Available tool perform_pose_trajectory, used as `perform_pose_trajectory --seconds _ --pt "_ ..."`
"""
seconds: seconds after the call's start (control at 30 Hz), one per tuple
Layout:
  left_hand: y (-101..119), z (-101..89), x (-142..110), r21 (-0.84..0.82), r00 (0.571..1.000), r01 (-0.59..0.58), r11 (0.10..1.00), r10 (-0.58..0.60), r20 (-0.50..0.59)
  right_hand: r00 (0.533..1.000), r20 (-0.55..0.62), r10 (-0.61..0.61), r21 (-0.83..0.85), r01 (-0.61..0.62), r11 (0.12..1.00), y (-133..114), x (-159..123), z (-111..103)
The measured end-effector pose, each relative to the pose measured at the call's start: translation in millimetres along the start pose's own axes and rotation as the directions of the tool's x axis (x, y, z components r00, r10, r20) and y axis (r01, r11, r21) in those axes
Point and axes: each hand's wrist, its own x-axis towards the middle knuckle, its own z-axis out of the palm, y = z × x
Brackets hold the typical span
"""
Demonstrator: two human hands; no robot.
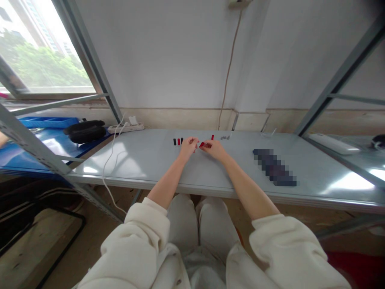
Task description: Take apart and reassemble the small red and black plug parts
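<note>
Over the middle of the grey table (pixel 159 160), my right hand (pixel 214 148) pinches a small red piece (pixel 201 144), too small to name further. My left hand (pixel 189 146) is just left of it, fingers curled together; what they hold, if anything, is hidden. Beside my left hand stand a short black cylinder (pixel 175 141) and a red cylinder (pixel 178 141), with another black one (pixel 182 139) partly behind the hand. Another red piece (pixel 212 137) shows just behind my right hand. Several tiny grey metal-looking parts (pixel 225 137) lie to its right.
A dark pixelated flat object (pixel 274 167) lies at the right of the table. A power strip (pixel 126 127) with a white cable (pixel 112 160) is at the back left. Metal posts (pixel 99 68) frame the table. A black case (pixel 84 131) rests on the blue surface at left.
</note>
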Motion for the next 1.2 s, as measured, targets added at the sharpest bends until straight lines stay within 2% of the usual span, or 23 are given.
perform_pose_trajectory --seconds 0.07,0.13,0.2,0.27,0.37,0.47,0.8,1.2 --pt "-2 1.9 -2 0.244 0.993 -0.112 0.963 0.115 0.000 0.998 -0.028 0.058 -0.125 -0.061 0.990 7 1 -1" --pt "-5 4.0 -4 0.432 0.973 -0.230 0.872 0.214 0.086 0.990 -0.074 0.124 -0.216 -0.137 0.967 15 1 -3" --pt "-6 5.3 -6 0.521 0.954 -0.299 0.800 0.238 0.183 0.973 -0.122 0.196 -0.253 -0.222 0.942 23 1 -6" --pt "-7 5.4 -8 0.562 0.950 -0.309 0.767 0.220 0.222 0.949 -0.163 0.268 -0.264 -0.304 0.915 28 1 -9" --pt "-7 4.3 -8 0.593 0.951 -0.308 0.744 0.215 0.224 0.914 -0.189 0.360 -0.269 -0.400 0.876 33 1 -12" --pt "-6 3.4 -8 0.593 0.944 -0.326 0.736 0.223 0.242 0.903 -0.171 0.393 -0.270 -0.427 0.863 36 2 -12" --pt "-2 3.0 -10 0.612 0.952 -0.297 0.733 0.174 0.253 0.916 -0.155 0.370 -0.282 -0.400 0.872 42 8 -4" --pt "-4 2.6 -10 0.620 0.944 -0.323 0.715 0.195 0.267 0.905 -0.185 0.382 -0.230 -0.418 0.879 49 11 0"
